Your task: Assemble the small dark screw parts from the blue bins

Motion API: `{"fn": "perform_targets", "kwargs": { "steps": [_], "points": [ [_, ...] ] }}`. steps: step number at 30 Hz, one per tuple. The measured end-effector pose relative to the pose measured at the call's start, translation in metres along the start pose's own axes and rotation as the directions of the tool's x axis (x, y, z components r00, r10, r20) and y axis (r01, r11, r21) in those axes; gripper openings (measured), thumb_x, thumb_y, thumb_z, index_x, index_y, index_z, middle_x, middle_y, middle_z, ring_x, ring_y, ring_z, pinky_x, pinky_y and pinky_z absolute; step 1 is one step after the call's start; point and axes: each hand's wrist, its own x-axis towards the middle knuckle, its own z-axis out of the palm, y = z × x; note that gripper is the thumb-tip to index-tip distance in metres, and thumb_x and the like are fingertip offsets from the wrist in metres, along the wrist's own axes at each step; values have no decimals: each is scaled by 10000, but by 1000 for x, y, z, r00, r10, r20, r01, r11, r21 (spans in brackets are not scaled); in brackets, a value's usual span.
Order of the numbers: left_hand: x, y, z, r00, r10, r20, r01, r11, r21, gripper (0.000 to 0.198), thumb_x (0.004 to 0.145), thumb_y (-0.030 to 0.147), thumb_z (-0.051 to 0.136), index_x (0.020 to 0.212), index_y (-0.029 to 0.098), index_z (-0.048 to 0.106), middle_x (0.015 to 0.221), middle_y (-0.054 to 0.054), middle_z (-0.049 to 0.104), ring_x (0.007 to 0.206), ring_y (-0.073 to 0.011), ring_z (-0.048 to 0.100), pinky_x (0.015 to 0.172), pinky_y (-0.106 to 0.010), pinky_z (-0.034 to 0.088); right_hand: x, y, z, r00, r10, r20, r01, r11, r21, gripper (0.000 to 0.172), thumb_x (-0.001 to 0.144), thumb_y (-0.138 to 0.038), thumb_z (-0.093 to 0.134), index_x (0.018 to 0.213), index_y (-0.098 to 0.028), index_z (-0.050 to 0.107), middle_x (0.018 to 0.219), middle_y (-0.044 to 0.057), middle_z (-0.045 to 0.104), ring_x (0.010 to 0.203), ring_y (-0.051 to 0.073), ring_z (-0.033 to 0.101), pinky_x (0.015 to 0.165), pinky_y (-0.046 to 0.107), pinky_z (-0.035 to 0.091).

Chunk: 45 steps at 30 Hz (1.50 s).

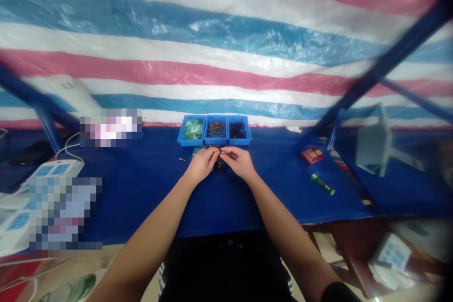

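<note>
My left hand (201,163) and my right hand (240,160) meet over the blue tabletop (148,188), fingertips pinched together on a small dark part (220,152) that I cannot make out. A little heap of small dark parts (220,165) lies under the hands. Just beyond stand three joined blue bins: the left bin (192,130) holds green pieces, the middle bin (216,129) holds small metal parts, the right bin (238,130) holds dark parts. A loose small part (182,159) lies left of my left hand.
A green marker-like stick (322,184) and a small red box (312,155) lie to the right. A grey box (373,144) stands further right. A white power strip (53,170) with cables sits at the left. Blue frame struts and a striped tarp stand behind.
</note>
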Motion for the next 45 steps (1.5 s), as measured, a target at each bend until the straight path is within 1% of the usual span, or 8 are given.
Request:
{"fn": "perform_targets", "kwargs": {
  "steps": [4,11,15,21,28,35,40,45],
  "points": [
    [0,1,-1,1000,21,7,-21,1000,13,281,992,371,378,999,213,611,829,-36,659,770,-182,603,713,-296,468,0,-1,0,1000,-7,-11,7,1000,-1,298,760,-382,717,984,-187,736,949,74,745,830,198,704,803,334,577],
    [0,3,-2,996,43,-84,-44,999,-17,241,954,359,476,1109,229,607,849,-30,689,782,-180,629,727,-302,499,0,-7,-2,999,43,-10,-43,999,16,284,763,-397,711,967,-202,742,974,64,747,844,208,711,836,357,578],
    [0,1,1,995,59,-82,-59,998,-5,220,949,347,489,1075,230,625,818,-23,695,754,-174,625,715,-295,503,1,-6,-3,998,70,-12,-69,997,37,300,760,-410,711,972,-200,739,967,66,748,834,208,713,822,353,583],
    [0,0,4,994,60,-89,-59,998,12,226,971,327,446,1068,218,618,944,-49,694,810,-184,624,765,-313,492,0,-6,1,997,71,-4,-71,994,81,305,748,-398,725,972,-191,732,932,65,747,806,195,705,817,346,578],
    [0,1,1,999,25,-30,-24,999,35,241,986,332,407,1028,218,615,873,-38,681,784,-187,616,730,-306,480,-1,-6,1,999,44,-1,-44,998,50,306,745,-399,726,970,-191,730,947,68,744,834,197,702,816,336,576],
    [0,2,2,996,40,-77,-40,999,-5,256,969,345,448,1140,231,601,1010,-54,698,870,-192,646,768,-311,512,2,-4,-2,998,66,-23,-64,996,62,301,757,-409,713,974,-201,729,946,66,745,799,198,708,812,354,583],
    [0,-1,3,993,63,-100,-61,998,22,247,969,346,451,1089,230,633,999,-50,712,848,-188,658,773,-314,512,2,-4,-1,996,86,-1,-85,991,104,319,737,-419,725,964,-194,727,898,64,744,780,197,707,802,353,586],
    [0,0,2,993,58,-98,-57,998,11,246,977,345,440,1059,228,639,973,-35,714,813,-174,647,781,-308,500,1,-5,0,999,54,8,-55,994,98,323,735,-402,734,978,-190,720,915,65,738,800,189,700,809,344,579]
  ]
}}
